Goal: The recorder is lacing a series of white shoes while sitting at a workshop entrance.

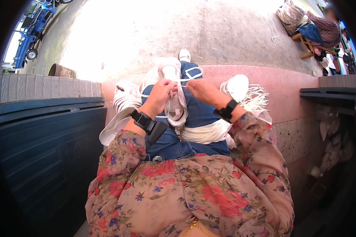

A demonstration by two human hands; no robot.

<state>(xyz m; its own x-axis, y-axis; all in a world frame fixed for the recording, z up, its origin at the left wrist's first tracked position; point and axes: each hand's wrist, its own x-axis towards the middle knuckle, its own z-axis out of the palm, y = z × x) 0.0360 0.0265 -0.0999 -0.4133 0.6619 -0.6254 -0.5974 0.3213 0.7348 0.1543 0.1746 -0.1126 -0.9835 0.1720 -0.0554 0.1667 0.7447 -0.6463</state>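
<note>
A white shoe [177, 112] lies across my lap, its toe end away from me or toward me, I cannot tell which. My left hand [162, 95] is over its left side, fingers closed in a pinch on a white shoelace. Just right of the shoe, my right hand [205, 92] also pinches the shoelace [194, 73], which loops up beyond the fingers. Part of the lace between the hands is hidden by the fingers. A bundle of white laces [205, 133] rests over my right thigh. Both wrists wear black straps.
White shoes and laces [126, 100] are heaped at my left. At my right are another white shoe [238, 86] and loose laces [258, 97]. Dark blue door panels [47, 134] flank the left. A seated person [324, 29] and a blue vehicle [29, 35] are farther off.
</note>
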